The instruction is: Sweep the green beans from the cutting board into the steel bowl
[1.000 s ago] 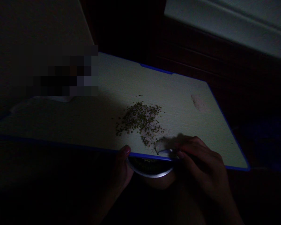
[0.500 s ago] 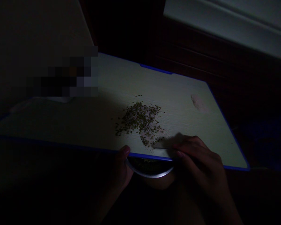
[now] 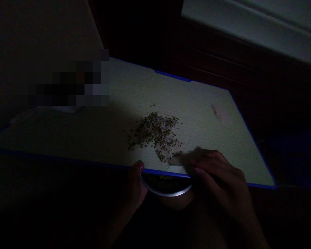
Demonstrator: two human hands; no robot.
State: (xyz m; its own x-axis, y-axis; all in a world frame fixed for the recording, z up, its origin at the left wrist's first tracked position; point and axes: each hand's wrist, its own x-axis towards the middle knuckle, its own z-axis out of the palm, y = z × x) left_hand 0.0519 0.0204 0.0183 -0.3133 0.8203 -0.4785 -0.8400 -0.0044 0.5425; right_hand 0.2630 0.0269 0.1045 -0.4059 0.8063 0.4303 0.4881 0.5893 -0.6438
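Many grains (image 3: pixel 157 133) on board (image 3: pixel 134 86), bowl (image 3: pixel 168 189) below

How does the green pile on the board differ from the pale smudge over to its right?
The green pile is dark, grainy and spread wide; the pale smudge is a small, powdery streak. The pile reaches the right hand, by the bowl the left hand holds under the edge; the smudge lies apart, untouched. Both rest on the blue-edged board.
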